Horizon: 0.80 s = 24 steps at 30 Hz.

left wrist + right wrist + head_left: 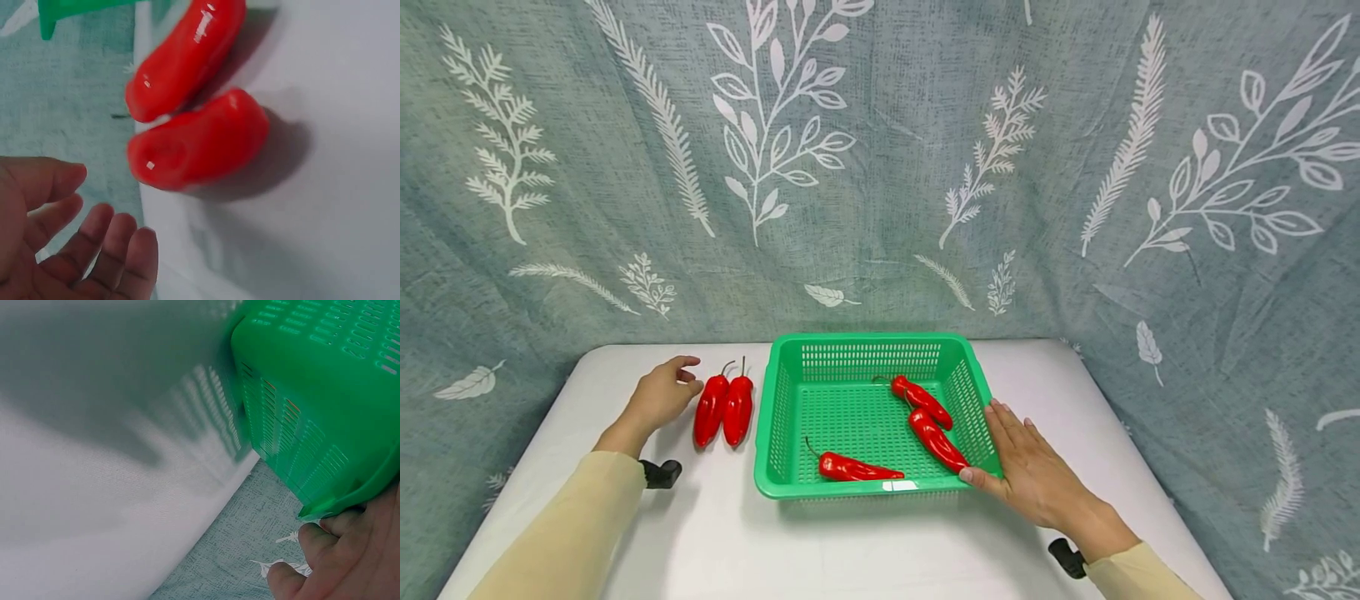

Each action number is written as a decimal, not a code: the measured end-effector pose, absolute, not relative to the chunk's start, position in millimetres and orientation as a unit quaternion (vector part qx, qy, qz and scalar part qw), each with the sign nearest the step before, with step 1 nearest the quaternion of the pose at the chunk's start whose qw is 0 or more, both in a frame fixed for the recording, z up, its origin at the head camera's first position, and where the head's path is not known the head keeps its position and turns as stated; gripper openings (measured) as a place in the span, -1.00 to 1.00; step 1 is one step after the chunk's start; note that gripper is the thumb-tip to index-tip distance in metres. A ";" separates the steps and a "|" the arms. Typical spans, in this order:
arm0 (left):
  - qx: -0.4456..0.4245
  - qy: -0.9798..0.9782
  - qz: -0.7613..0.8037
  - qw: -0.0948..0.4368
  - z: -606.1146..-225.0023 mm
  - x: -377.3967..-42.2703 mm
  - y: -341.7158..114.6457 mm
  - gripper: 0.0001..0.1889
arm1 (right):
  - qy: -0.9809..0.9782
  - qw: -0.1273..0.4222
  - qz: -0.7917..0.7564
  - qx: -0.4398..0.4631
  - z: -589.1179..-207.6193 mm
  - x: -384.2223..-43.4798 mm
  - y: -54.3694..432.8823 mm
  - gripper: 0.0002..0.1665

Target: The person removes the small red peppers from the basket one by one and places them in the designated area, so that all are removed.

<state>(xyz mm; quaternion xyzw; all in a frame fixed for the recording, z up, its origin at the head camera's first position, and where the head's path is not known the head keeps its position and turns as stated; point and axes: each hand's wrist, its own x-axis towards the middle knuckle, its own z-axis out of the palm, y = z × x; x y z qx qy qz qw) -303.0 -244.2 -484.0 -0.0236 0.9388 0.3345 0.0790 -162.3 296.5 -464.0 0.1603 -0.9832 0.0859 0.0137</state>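
Two red chili peppers (711, 410) lie side by side on the white table, left of a green plastic basket (763, 425). Just left of them is my left hand (662, 392), fingers loosely bent and holding nothing. In the left wrist view that hand (81, 250) shows a gap between its fingertips and the nearer pepper (200, 147). My right hand (1033, 467) rests on the basket's near right corner, fingers extended along the right rim and thumb at the front rim. Inside the basket, two peppers (938, 442) lie at the right and another (857, 467) near the front.
The white table (850, 550) ends at a grey-green curtain (880, 283) with white leaf prints, which also hangs along both sides. A black wrist device (661, 474) sits at the left cuff, and a similar device (1067, 558) at the right cuff.
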 end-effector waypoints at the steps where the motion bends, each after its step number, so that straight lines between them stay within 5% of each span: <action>1: -0.025 0.939 0.336 0.072 -481.4 -302.4 -242.3 -0.40 | -0.983 0.014 0.086 0.160 -464.2 -162.4 296.6 0.25; 12: 0.010 0.932 0.363 -0.017 -430.6 -289.6 -199.1 -0.47 | -0.983 0.021 0.082 0.164 -466.2 -163.0 297.3 0.24; 24: 0.171 0.925 0.340 0.020 -388.8 -274.0 -134.0 -0.59 | -0.983 0.022 0.084 0.163 -467.3 -163.2 297.6 0.25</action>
